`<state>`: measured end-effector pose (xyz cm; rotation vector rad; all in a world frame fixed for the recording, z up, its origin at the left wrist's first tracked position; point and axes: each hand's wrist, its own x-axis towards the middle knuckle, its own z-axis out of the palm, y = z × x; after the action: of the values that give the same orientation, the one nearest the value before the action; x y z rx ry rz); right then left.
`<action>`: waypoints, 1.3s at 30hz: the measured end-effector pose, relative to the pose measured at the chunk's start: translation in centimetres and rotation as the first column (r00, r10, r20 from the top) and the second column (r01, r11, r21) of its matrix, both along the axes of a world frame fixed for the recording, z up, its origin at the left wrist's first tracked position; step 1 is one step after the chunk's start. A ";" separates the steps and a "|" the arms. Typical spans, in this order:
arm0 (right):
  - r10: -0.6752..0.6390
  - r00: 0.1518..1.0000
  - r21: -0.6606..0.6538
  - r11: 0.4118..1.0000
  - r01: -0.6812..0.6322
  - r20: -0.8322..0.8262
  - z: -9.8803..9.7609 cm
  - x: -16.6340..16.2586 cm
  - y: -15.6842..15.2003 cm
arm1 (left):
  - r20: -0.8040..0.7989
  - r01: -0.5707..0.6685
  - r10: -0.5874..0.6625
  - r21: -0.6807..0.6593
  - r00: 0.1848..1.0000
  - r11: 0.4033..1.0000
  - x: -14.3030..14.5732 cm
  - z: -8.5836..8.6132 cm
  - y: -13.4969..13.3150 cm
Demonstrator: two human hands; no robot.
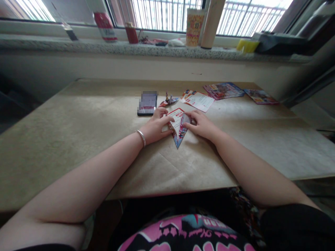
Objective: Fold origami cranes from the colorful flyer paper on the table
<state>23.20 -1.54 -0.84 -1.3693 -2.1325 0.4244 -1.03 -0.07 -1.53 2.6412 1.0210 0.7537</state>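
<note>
A printed sheet of paper (176, 120) lies on the table, folded into a kite shape with its sharp point towards me. Its white printed side shows in the middle, and colourful flaps are turned in along the lower edges. My left hand (157, 126), with a silver bangle on the wrist, grips the left edge between thumb and fingers. On the opposite edge, the fingers of my right hand (200, 123) are closed over the right flap. Just beyond the sheet sits a small folded paper figure (169, 101), partly overlapped by other paper.
A phone (147, 104) lies beyond my left hand. White printed cards (200, 101) and a stack of colourful flyers (223, 90) lie at the back right, with another flyer pile (261, 97) beside them. The windowsill (157, 52) holds a patterned cup (194, 28) and a red can (105, 27).
</note>
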 end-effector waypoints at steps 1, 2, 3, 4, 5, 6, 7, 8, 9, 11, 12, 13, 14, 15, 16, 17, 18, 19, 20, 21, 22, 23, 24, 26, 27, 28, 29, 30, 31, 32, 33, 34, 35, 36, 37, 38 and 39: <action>-0.012 1.000 0.001 1.000 0.012 -0.022 -0.1 0.1 0.1 | 0.007 -0.002 0.002 0.007 1.000 1.000 0.0 0.0 0.0; -0.024 0.998 0.000 1.000 0.024 -0.051 -0.2 0.2 0.2 | 0.011 -0.006 0.006 0.016 1.000 1.000 0.0 0.1 0.0; -0.035 0.996 -0.001 0.999 0.035 -0.086 -0.3 0.3 0.4 | 0.011 -0.014 0.014 0.030 1.000 0.999 0.0 0.2 0.0; -0.043 0.991 -0.004 0.999 0.043 -0.126 -0.5 0.4 0.6 | 0.006 -0.025 0.025 0.052 1.000 0.998 0.0 0.3 0.0; -0.044 0.985 -0.008 0.999 0.044 -0.165 -0.7 0.5 0.7 | -0.002 -0.038 0.038 0.083 0.999 0.996 0.0 0.5 0.0; -0.039 0.978 0.001 0.999 0.040 -0.203 -0.9 0.6 0.9 | -0.013 -0.053 0.054 0.118 0.998 0.992 0.0 0.6 0.0; -0.027 0.972 0.009 0.999 0.030 -0.233 -1.0 0.7 1.0 | -0.027 -0.067 0.072 0.152 0.997 0.986 -0.1 0.7 0.0; -0.013 0.968 0.022 1.000 0.019 -0.252 -1.1 0.8 1.1 | -0.041 -0.084 0.092 0.180 0.995 0.980 -0.1 0.8 0.0; 0.008 0.965 0.042 0.999 0.003 -0.262 -1.0 0.9 1.2 | -0.056 -0.099 0.112 0.199 0.992 0.975 -0.2 0.9 0.1; 0.057 0.966 0.093 0.995 -0.035 -0.251 -0.8 1.2 1.3 | -0.082 -0.129 0.149 0.204 0.985 0.970 -0.5 1.0 0.2; 0.082 0.968 0.122 0.991 -0.054 -0.236 -0.7 1.4 1.3 | -0.093 -0.143 0.164 0.198 0.982 0.970 -0.6 1.0 0.3; 0.104 0.971 0.148 0.986 -0.072 -0.217 -0.6 1.6 1.4 | -0.101 -0.155 0.176 0.190 0.979 0.969 -0.7 0.9 0.4; 0.119 0.973 0.169 0.982 -0.086 -0.199 -0.5 1.8 1.5 | -0.107 -0.162 0.184 0.184 0.977 0.970 -0.7 0.9 0.4; 0.133 0.974 0.181 0.978 -0.100 -0.182 -0.5 2.1 1.6 | -0.114 -0.167 0.188 0.178 0.975 0.970 -0.8 0.9 0.4; 0.144 0.976 0.183 0.977 -0.113 -0.167 -0.5 2.4 1.8 | -0.120 -0.169 0.191 0.174 0.974 0.970 -0.8 0.9 0.4; 0.156 0.975 0.176 0.976 -0.128 -0.157 -0.5 2.6 1.9 | -0.125 -0.170 0.193 0.171 0.973 0.971 -0.8 1.0 0.4; 0.171 0.973 0.164 0.976 -0.145 -0.154 -0.6 2.9 2.1 | -0.130 -0.171 0.193 0.164 0.973 0.972 -0.7 1.0 0.4; 0.183 0.971 0.148 0.976 -0.161 -0.153 -0.7 3.2 2.2 | -0.136 -0.170 0.191 0.154 0.972 0.973 -0.7 1.1 0.4; 0.192 0.969 0.131 0.976 -0.173 -0.153 -0.7 3.4 2.3 | -0.142 -0.170 0.190 0.144 0.971 0.975 -0.7 1.1 0.4; 0.195 0.969 0.116 0.977 -0.179 -0.148 -0.7 3.7 2.3 | -0.151 -0.168 0.189 0.137 0.970 0.976 -0.6 1.2 0.4; 0.194 0.971 0.103 0.978 -0.181 -0.140 -0.6 3.9 2.4 | -0.163 -0.164 0.185 0.133 0.969 0.977 -0.6 1.2 0.4; 0.191 0.973 0.093 0.979 -0.180 -0.127 -0.6 4.1 2.4 | -0.180 -0.157 0.180 0.133 0.967 0.979 -0.6 1.3 0.4; 0.187 0.976 0.086 0.980 -0.178 -0.114 -0.5 4.2 2.4 | -0.201 -0.147 0.173 0.135 0.964 0.980 -0.6 1.3 0.3; 0.192 0.977 0.069 0.980 -0.186 -0.092 -0.3 4.5 2.4 | -0.252 -0.141 0.172 0.138 0.952 0.980 -0.6 1.3 0.2; 0.200 0.977 0.057 0.979 -0.196 -0.078 -0.2 4.7 2.4 | -0.281 -0.148 0.182 0.140 0.942 0.979 -0.6 1.4 0.1; 0.210 0.976 0.043 0.977 -0.208 -0.063 -0.2 4.8 2.5 | -0.309 -0.160 0.196 0.139 0.930 0.977 -0.5 1.4 -0.1; 0.218 0.975 0.027 0.976 -0.217 -0.047 -0.2 5.0 2.5 | -0.334 -0.179 0.219 0.144 0.917 0.973 -0.4 1.5 -0.3; 0.223 0.974 0.012 0.975 -0.223 -0.033 -0.2 5.1 2.6 | -0.358 -0.183 0.224 0.146 0.906 0.972 -0.3 1.6 -0.5; 0.224 0.974 -0.001 0.974 -0.225 -0.018 -0.3 5.2 2.7 | -0.377 -0.175 0.216 0.140 0.901 0.974 -0.2 1.7 -0.7; 0.224 0.975 -0.010 0.975 -0.224 -0.005 -0.3 5.3 2.7 | -0.387 -0.180 0.216 0.127 0.896 0.975 -0.1 1.8 -0.9; 0.222 0.975 -0.014 0.975 -0.222 0.007 -0.3 5.3 2.7 | -0.392 -0.201 0.231 0.117 0.890 0.973 0.0 1.9 -1.1; 0.222 0.975 -0.014 0.975 -0.221 0.023 -0.2 5.2 2.7 | -0.399 -0.209 0.236 0.110 0.886 0.972 0.1 1.9 -1.2; 0.225 0.974 -0.008 0.974 -0.225 0.040 -0.1 5.1 2.6 | -0.402 -0.215 0.239 0.104 0.884 0.971 0.2 1.9 -1.4; 0.232 0.971 0.003 0.973 -0.233 0.059 0.0 5.0 2.5 | -0.404 -0.211 0.235 0.102 0.884 0.972 0.2 1.9 -1.4; 0.242 0.967 0.016 0.970 -0.244 0.079 0.2 4.7 2.3 | -0.405 -0.199 0.223 0.103 0.886 0.975 0.3 1.8 -1.5; 0.252 0.963 0.032 0.966 -0.257 0.096 0.3 4.5 2.1 | -0.405 -0.181 0.209 0.105 0.890 0.978 0.3 1.6 -1.5; 0.265 0.957 0.048 0.961 -0.272 0.118 0.5 4.2 1.9 | -0.404 -0.160 0.191 0.108 0.895 0.981 0.3 1.4 -1.5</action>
<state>27.38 0.35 -0.38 -1.0923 -2.4138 0.3885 -0.71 -1.52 -0.08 2.8702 1.3763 0.2605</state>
